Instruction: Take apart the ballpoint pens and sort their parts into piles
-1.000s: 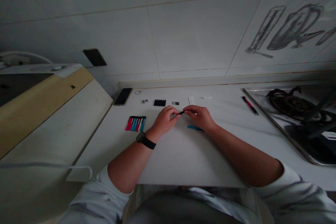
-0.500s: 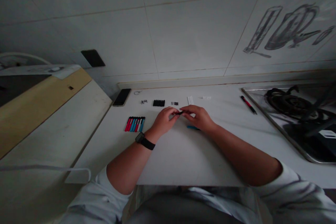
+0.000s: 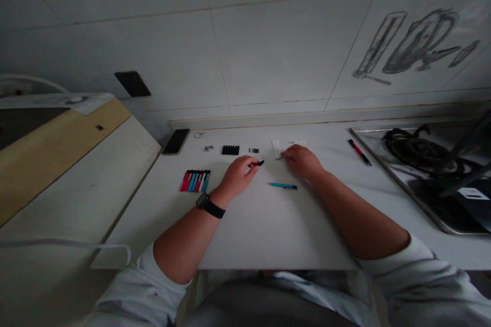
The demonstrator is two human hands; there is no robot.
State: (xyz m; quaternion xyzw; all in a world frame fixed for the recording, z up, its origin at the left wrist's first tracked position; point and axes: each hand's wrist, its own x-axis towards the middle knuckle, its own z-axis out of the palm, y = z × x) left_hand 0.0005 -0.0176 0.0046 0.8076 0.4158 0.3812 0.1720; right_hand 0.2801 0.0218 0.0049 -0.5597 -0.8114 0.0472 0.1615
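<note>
My left hand (image 3: 238, 174), with a black watch on its wrist, pinches a small black pen part (image 3: 261, 163) just above the white counter (image 3: 268, 225). Farther back, my right hand (image 3: 303, 161) rests with its fingertips at a small pile of white pieces (image 3: 276, 148); whether it grips one I cannot tell. A blue pen (image 3: 283, 186) lies on the counter between and in front of the hands. Behind the left hand sit a row of black caps (image 3: 230, 149) and some tiny dark parts (image 3: 253, 150).
A row of red and blue pens (image 3: 195, 181) lies left of my left hand. A phone (image 3: 175, 141) and small springs (image 3: 209, 148) are at the back left. A red pen (image 3: 359, 152) lies beside the gas stove (image 3: 425, 163) on the right. A wooden board (image 3: 57, 148) slopes at far left.
My right hand has let go of the black part and moved back to the white pieces, uncovering the blue pen. My left hand keeps the black part.
</note>
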